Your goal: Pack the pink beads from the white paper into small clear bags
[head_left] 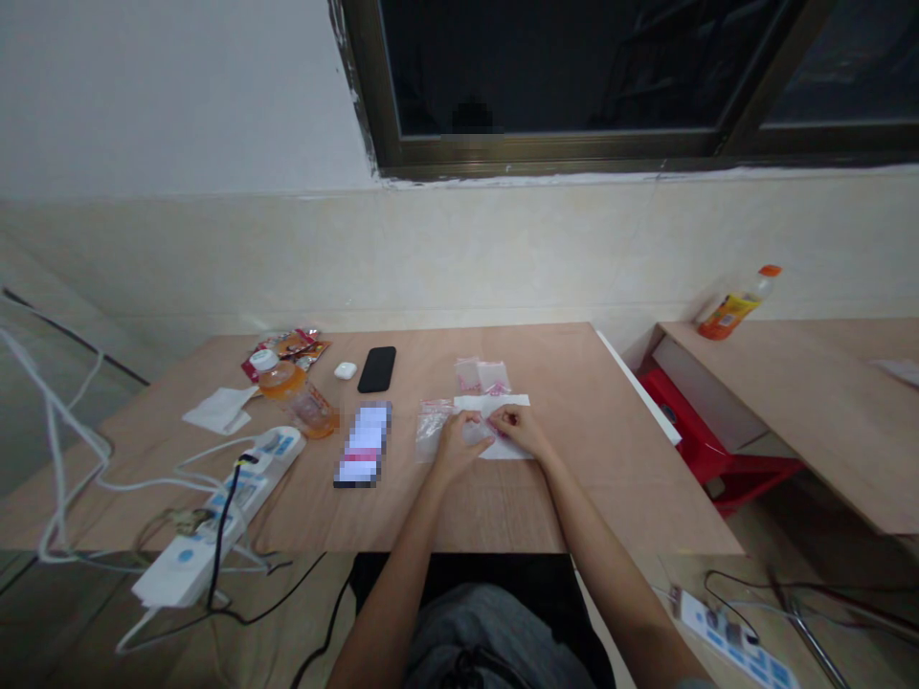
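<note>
Left hand observed over the white sheet on the wooden table, thumb held apart from the curled fingers; whether it grips anything cannot be told from where I stand. Right hand noted opposite, fingers bent and tips drawn in close to a small pinkish patch, too small to identify; its grip likewise cannot be confirmed. The sheet lies flat beneath both hands. One clear plastic bag lies just beside it, left of the left hand; two small clear bags with pink markings lie at the sheet's far edge. Further left: a lit smartphone, a black smartphone and an orange drink bottle, tilted.
</note>
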The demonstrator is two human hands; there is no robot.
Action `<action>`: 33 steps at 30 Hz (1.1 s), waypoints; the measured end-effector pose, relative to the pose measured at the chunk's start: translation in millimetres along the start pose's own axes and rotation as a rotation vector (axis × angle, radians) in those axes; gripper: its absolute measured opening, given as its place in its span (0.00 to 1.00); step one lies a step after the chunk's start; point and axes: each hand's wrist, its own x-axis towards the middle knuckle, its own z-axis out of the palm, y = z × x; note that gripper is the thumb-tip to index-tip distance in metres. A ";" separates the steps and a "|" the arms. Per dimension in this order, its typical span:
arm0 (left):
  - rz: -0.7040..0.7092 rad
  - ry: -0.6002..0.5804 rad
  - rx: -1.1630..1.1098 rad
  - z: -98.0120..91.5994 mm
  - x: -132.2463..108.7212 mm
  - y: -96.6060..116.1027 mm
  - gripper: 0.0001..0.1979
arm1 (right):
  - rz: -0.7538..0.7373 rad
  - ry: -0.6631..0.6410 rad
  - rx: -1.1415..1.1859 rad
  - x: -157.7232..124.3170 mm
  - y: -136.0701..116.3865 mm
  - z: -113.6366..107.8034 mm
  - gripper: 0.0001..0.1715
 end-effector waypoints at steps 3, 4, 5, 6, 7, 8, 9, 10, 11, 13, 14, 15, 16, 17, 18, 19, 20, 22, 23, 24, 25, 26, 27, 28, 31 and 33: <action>0.004 -0.008 0.006 -0.3 -0.2 -1.2 0.18 | -0.027 -0.028 -0.002 -0.7 -5.3 1.3 0.13; 0.000 -0.008 0.008 -0.4 -0.2 -1.1 0.18 | -0.031 -0.034 0.000 -0.9 -6.7 1.4 0.13; -0.004 -0.008 0.012 -0.5 -0.3 -0.9 0.18 | -0.034 -0.038 0.005 -1.0 -7.9 1.3 0.13; -0.009 -0.008 0.016 -0.5 -0.3 -0.6 0.18 | -0.035 -0.037 0.011 -1.1 -8.5 1.1 0.14; -0.016 -0.008 0.019 -0.5 -0.3 -0.1 0.18 | -0.033 -0.030 0.017 -1.1 -8.7 0.7 0.14; -0.024 -0.008 0.022 -0.6 -0.3 0.4 0.18 | -0.028 -0.021 0.023 -1.1 -8.4 0.1 0.15; -0.032 -0.007 0.021 -0.6 -0.3 1.0 0.18 | -0.019 -0.010 0.027 -0.9 -7.8 -0.9 0.16; -0.038 -0.008 0.019 -0.6 -0.3 1.5 0.18 | -0.007 0.002 0.024 -0.8 -7.0 -2.3 0.16; -0.042 -0.009 0.016 -0.7 -0.3 2.2 0.18 | 0.007 0.016 0.013 -0.6 -6.2 -4.0 0.17; -0.042 -0.016 0.007 -1.0 -0.2 3.5 0.18 | 0.034 0.057 -0.048 -0.1 -4.9 -8.8 0.17; -0.040 -0.017 0.003 -1.2 -0.1 4.3 0.18 | 0.044 0.082 -0.096 0.1 -4.6 -11.6 0.16; -0.040 -0.017 -0.001 -1.4 0.0 5.0 0.18 | 0.051 0.107 -0.149 0.2 -4.7 -14.4 0.16; -0.042 -0.017 -0.005 -1.6 0.1 5.8 0.18 | 0.056 0.127 -0.200 0.2 -5.1 -17.1 0.16; -0.046 -0.016 -0.010 -1.9 0.2 6.6 0.18 | 0.061 0.140 -0.245 0.1 -5.8 -19.3 0.15; -0.050 -0.016 -0.014 -2.1 0.4 7.2 0.17 | 0.064 0.144 -0.282 -0.1 -6.7 -21.2 0.14; -0.053 -0.020 -0.018 -2.2 0.5 7.7 0.18 | 0.067 0.139 -0.312 -0.4 -7.7 -22.5 0.13; -0.056 -0.023 -0.021 -2.3 0.6 7.9 0.17 | 0.069 0.129 -0.335 -0.9 -8.7 -23.4 0.12; -0.059 -0.023 -0.017 -2.1 0.7 7.6 0.18 | 0.065 0.104 -0.377 -1.9 -10.6 -24.4 0.11; -0.057 -0.022 -0.013 -1.9 0.6 7.1 0.18 | 0.061 0.094 -0.396 -2.4 -11.4 -24.8 0.10; -0.055 -0.021 -0.009 -1.7 0.5 6.4 0.18 | 0.057 0.088 -0.416 -2.9 -12.0 -25.2 0.10; -0.053 -0.019 -0.005 -1.4 0.4 5.7 0.18 | 0.055 0.086 -0.435 -3.4 -12.5 -25.7 0.09; -0.051 -0.018 -0.002 -1.1 0.2 5.0 0.17 | 0.056 0.087 -0.455 -3.8 -12.8 -26.3 0.09; -0.049 -0.017 0.000 -0.9 0.0 4.4 0.17 | 0.059 0.087 -0.472 -4.2 -12.9 -26.8 0.09; -0.047 -0.014 0.002 -0.8 -0.1 4.1 0.17 | 0.061 0.084 -0.486 -4.5 -12.9 -27.3 0.09; -0.038 -0.004 0.002 -0.7 -0.2 4.1 0.18 | 0.062 0.076 -0.503 -5.6 -12.6 -27.7 0.09; -0.034 0.001 0.002 -0.8 0.0 4.6 0.18 | 0.062 0.075 -0.503 -6.3 -12.1 -27.2 0.10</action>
